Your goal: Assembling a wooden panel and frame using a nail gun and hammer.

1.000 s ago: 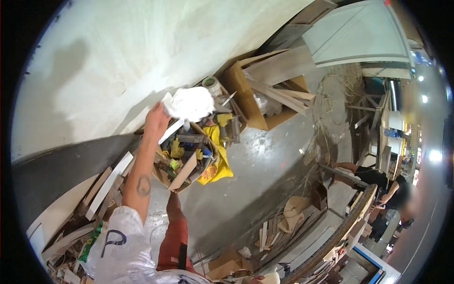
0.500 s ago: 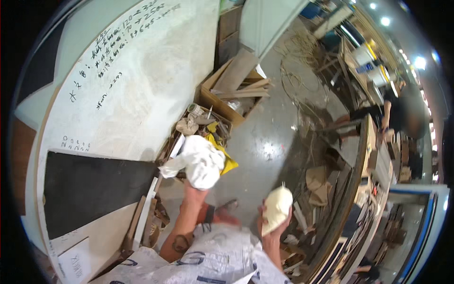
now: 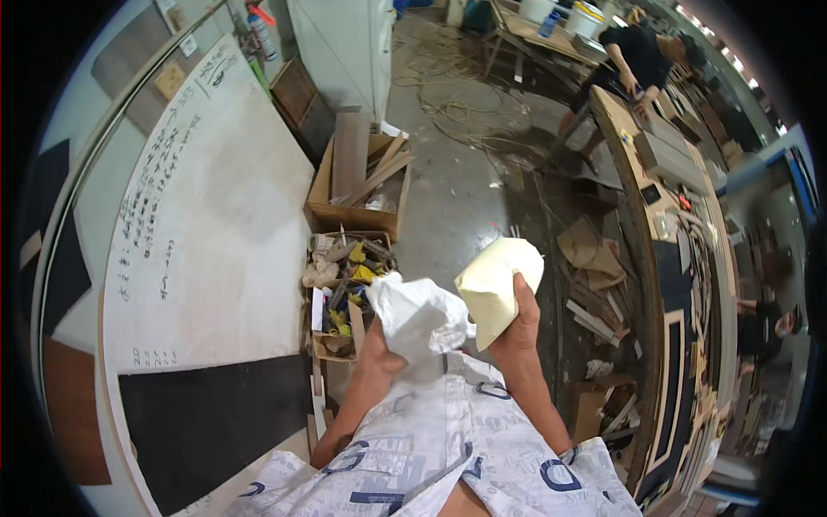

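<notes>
My left hand [image 3: 379,351] grips a crumpled white bundle [image 3: 419,315], thin and creased; whether it is plastic or cloth I cannot tell. In my right hand [image 3: 521,332] is a pale yellow packet [image 3: 500,274], plump and rounded on top, narrowing toward the palm. My right thumb lies across its face, and the other fingers are hidden behind it. Both things are held up in front of my body, side by side, the bundle's right edge close to the packet's lower left.
Cardboard boxes of offcuts [image 3: 393,215] and scraps [image 3: 317,343] stand beside a leaning white board [image 3: 233,215]. Wood strips and brown sacking [image 3: 594,250] litter the right floor, beside a long workbench [image 3: 642,185]. Another person [image 3: 642,56] works at its far end. Cables [image 3: 457,108] lie further back.
My view has turned to the right. The white bundle and the yellow packet have come closer together, and the bundle hangs looser, less balled up. Both hands still hold their things.
</notes>
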